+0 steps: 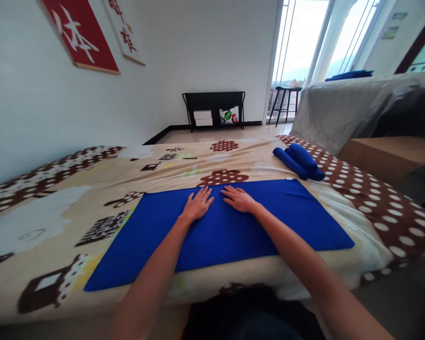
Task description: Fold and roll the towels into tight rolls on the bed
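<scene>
Dark clothing [251, 314] sits nearest; beyond, the left hand [198, 204] and right hand [239, 199] lie open, gripping nothing, on the blue cloth [223, 236] across the blanket's [184, 163] near side — light outward strokes should smooth it best.

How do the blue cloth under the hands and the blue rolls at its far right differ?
The cloth is spread flat, while the rolls are bundled into rounded shapes. The cloth covers a much wider area than the rolls. The left hand and right hand rest on the cloth; neither touches the rolls. Both are blue and lie on the patterned blanket.
</scene>
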Available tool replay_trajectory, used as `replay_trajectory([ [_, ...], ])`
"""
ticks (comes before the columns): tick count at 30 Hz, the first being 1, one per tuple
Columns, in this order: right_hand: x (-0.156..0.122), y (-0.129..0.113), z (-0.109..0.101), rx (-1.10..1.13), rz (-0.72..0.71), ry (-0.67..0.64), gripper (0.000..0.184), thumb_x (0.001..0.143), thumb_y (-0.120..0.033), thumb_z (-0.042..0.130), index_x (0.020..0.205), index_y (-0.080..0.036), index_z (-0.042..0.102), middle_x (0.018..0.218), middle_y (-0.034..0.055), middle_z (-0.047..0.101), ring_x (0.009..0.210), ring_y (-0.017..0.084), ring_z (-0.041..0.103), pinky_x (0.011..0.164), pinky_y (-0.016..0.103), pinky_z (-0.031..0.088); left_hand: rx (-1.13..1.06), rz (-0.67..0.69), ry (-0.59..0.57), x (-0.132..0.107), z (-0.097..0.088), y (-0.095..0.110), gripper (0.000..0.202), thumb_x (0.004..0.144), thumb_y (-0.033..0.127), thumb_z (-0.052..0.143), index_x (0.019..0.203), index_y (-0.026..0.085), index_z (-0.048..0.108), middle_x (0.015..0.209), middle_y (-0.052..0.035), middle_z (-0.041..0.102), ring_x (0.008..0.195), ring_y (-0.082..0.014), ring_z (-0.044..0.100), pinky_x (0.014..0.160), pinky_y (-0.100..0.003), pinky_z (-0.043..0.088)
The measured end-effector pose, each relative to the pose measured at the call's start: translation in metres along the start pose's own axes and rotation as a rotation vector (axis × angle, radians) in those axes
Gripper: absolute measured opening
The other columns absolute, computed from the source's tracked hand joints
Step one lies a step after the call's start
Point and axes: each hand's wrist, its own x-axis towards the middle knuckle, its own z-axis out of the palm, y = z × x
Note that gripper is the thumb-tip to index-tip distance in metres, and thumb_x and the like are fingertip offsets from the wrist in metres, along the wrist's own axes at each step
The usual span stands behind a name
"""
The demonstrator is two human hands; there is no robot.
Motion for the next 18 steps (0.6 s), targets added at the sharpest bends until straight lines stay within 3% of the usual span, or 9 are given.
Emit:
replay_trajectory([
  [3, -0.036, 0.072, -0.012, -0.012, 0.115, -0.007, 0.067, 0.1, -0.056, 0.014, 0.15, -0.016, 0.037, 0.159, 0.006, 0.029, 0.147, 0.021, 0.024, 0.118, 0.044, 0.019, 0.027, -0.152, 0.027, -0.026, -0.012, -0.074, 0.06, 0.099, 0.053, 0.022, 0.154, 0.029, 0.027, 0.163, -0.0064, 0.022, 0.15, -0.026, 0.019, 0.118, -0.057, 0.015],
  [5, -0.068, 0.12, -0.023, -0.023, 0.227, -0.005, 0.068, 0.099, -0.06, 0.019, 0.15, -0.019, 0.039, 0.159, 0.0079, 0.029, 0.147, 0.024, 0.024, 0.12, 0.046, 0.02, 0.045, -0.264, 0.046, -0.044, -0.021, -0.12, 0.062, 0.099, 0.052, 0.021, 0.154, 0.025, 0.028, 0.163, -0.0099, 0.023, 0.15, -0.0292, 0.02, 0.116, -0.061, 0.016],
  [8, -0.108, 0.176, -0.034, -0.035, 0.355, 0.007, 0.064, 0.099, -0.058, 0.022, 0.151, -0.025, 0.038, 0.158, 0.0055, 0.03, 0.148, 0.024, 0.024, 0.121, 0.047, 0.022, 0.061, -0.353, 0.074, -0.058, -0.026, -0.164, 0.062, 0.098, 0.05, 0.023, 0.153, 0.022, 0.033, 0.161, -0.0112, 0.027, 0.149, -0.0302, 0.022, 0.116, -0.06, 0.016],
  [10, -0.122, 0.199, -0.036, -0.038, 0.4, 0.016, 0.063, 0.1, -0.057, 0.02, 0.152, -0.026, 0.037, 0.159, 0.0042, 0.03, 0.148, 0.023, 0.024, 0.121, 0.048, 0.022, 0.067, -0.37, 0.103, -0.059, -0.026, -0.175, 0.061, 0.098, 0.05, 0.025, 0.152, 0.022, 0.035, 0.161, -0.0104, 0.028, 0.148, -0.0295, 0.024, 0.117, -0.058, 0.017],
  [13, -0.127, 0.214, -0.035, -0.037, 0.412, 0.03, 0.064, 0.099, -0.057, 0.021, 0.151, -0.023, 0.038, 0.159, 0.0048, 0.03, 0.148, 0.023, 0.025, 0.122, 0.046, 0.022, 0.08, -0.383, 0.162, -0.057, -0.027, -0.172, 0.059, 0.099, 0.049, 0.026, 0.15, 0.021, 0.039, 0.159, -0.01, 0.034, 0.146, -0.0286, 0.029, 0.117, -0.054, 0.021],
  [16, -0.13, 0.209, -0.037, -0.051, 0.421, 0.097, 0.066, 0.099, -0.056, 0.021, 0.152, -0.019, 0.037, 0.162, 0.0061, 0.02, 0.15, 0.023, 0.017, 0.123, 0.044, 0.018, 0.107, -0.391, 0.244, -0.07, -0.032, -0.156, 0.058, 0.099, 0.044, 0.024, 0.145, 0.015, 0.045, 0.156, -0.0126, 0.038, 0.146, -0.0267, 0.031, 0.118, -0.05, 0.022],
  [18, -0.141, 0.195, -0.039, -0.064, 0.426, 0.162, 0.067, 0.1, -0.056, 0.02, 0.154, -0.018, 0.032, 0.163, 0.0055, 0.013, 0.151, 0.023, 0.012, 0.123, 0.044, 0.016, 0.111, -0.352, 0.315, -0.098, -0.031, -0.143, 0.059, 0.099, 0.045, 0.025, 0.146, 0.015, 0.043, 0.157, -0.0115, 0.036, 0.146, -0.0241, 0.031, 0.119, -0.045, 0.022],
])
